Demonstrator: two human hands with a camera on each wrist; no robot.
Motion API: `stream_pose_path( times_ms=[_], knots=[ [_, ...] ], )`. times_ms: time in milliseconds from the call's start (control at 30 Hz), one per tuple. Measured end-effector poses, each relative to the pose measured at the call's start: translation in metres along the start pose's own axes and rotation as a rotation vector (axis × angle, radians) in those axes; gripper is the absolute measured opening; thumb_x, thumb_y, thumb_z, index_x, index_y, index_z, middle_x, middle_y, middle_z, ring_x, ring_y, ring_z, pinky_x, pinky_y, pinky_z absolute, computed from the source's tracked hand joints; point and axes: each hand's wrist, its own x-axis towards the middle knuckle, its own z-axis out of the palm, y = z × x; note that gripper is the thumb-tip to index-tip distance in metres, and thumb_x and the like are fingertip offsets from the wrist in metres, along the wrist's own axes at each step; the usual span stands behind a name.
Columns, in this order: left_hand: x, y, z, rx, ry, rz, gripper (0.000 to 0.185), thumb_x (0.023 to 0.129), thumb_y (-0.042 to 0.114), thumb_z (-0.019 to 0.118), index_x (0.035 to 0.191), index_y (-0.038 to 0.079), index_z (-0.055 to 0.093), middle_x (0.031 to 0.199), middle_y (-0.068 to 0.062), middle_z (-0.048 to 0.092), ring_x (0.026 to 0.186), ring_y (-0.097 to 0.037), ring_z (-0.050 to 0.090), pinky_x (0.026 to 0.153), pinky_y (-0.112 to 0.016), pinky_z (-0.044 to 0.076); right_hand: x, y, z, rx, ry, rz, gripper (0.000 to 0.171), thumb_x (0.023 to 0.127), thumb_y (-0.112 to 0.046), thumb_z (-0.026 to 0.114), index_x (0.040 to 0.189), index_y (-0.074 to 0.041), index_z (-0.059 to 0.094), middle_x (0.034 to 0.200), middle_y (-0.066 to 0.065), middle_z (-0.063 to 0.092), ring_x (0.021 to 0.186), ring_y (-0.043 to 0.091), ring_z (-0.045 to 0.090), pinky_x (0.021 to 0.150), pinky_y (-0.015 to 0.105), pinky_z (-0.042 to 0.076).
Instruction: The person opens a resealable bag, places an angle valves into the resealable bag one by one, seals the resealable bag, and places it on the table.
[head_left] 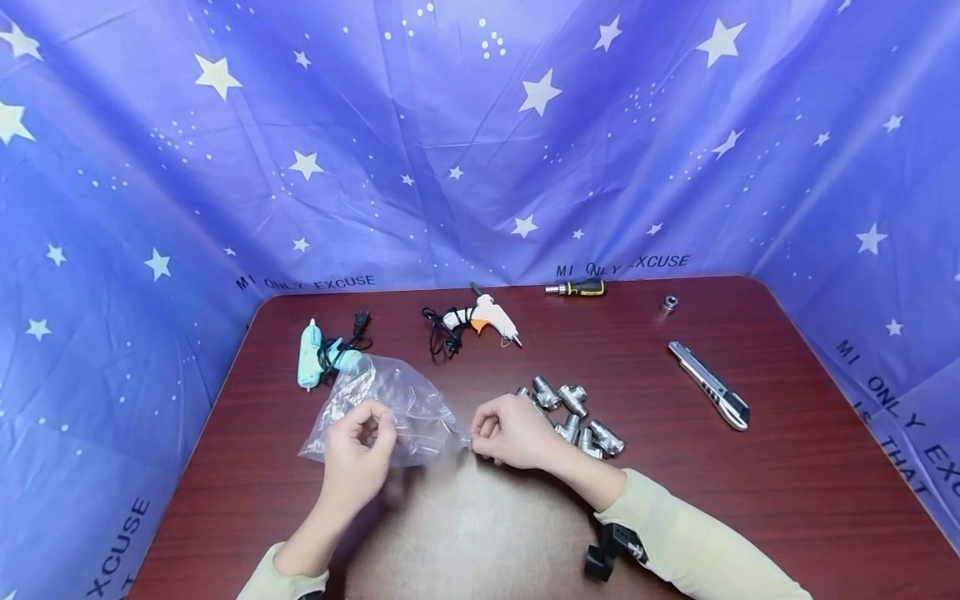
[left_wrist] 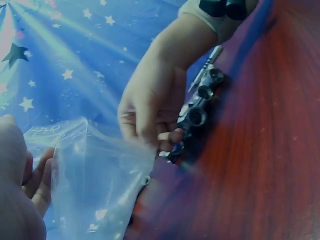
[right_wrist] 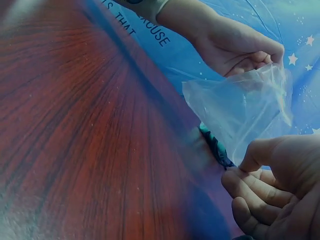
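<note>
Pinching a clear bag above the counter

Head view: the left hand and right hand each pinch the clear bag, left of the metal fittings; a blue glue gun lies just beyond, far left.
Left wrist view: the right hand's thumb and fingers meet on one corner.
Right wrist view: the left hand grips the bag's upper edge.
</note>
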Motion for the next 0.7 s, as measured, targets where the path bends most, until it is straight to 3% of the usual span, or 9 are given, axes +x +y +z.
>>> stream_pose_path(
  times_ms=[167,267,467,600,700],
  knots=[
    [0.003,0.004,-0.002,-0.006,0.074,-0.003,0.027,0.091,-0.017,0.056,0.074,0.003,0.062,0.058,-0.009,0.064,0.051,0.0,0.053,0.042,-0.02,0.037,0.0,-0.002,-0.008,0.022,-0.007,-0.017,0.014,0.09,-0.008,0.073,0.078,-0.015,0.073,0.063,-0.006,0.073,0.047,0.017,0.07,0.051,0.024,0.057],
    [0.003,0.003,-0.001,0.008,0.085,0.043,0.026,0.087,-0.017,0.058,0.072,0.004,0.063,0.058,-0.004,0.061,0.055,0.003,0.054,0.048,-0.016,0.043,0.0,-0.004,-0.013,0.021,-0.012,-0.017,0.014,0.089,-0.006,0.072,0.078,-0.015,0.073,0.065,-0.004,0.075,0.047,0.02,0.071,0.049,0.026,0.057],
    [0.002,-0.003,0.005,0.133,-0.002,0.226,0.024,0.077,-0.008,0.065,0.067,0.014,0.063,0.058,0.006,0.06,0.057,0.005,0.054,0.055,-0.013,0.052,-0.002,-0.008,-0.016,-0.03,0.008,-0.07,0.011,0.089,-0.011,0.075,0.08,-0.015,0.07,0.064,-0.011,0.069,0.046,0.003,0.064,0.054,0.021,0.056],
    [-0.001,-0.003,0.01,0.15,-0.059,0.201,0.025,0.077,-0.005,0.068,0.066,0.017,0.064,0.055,0.008,0.06,0.054,0.007,0.054,0.053,-0.012,0.053,0.001,-0.012,-0.013,-0.073,0.117,-0.132,0.02,0.087,-0.025,0.084,0.081,-0.015,0.068,0.066,-0.011,0.067,0.053,-0.005,0.058,0.057,0.017,0.054],
    [-0.004,-0.002,0.013,0.139,-0.084,0.168,0.025,0.079,-0.005,0.069,0.067,0.016,0.065,0.055,0.007,0.062,0.054,0.007,0.055,0.052,-0.013,0.053,0.005,-0.013,-0.011,-0.1,0.193,-0.149,0.023,0.09,-0.026,0.083,0.077,-0.017,0.067,0.064,-0.01,0.066,0.049,-0.007,0.055,0.056,0.017,0.053]
  ],
)
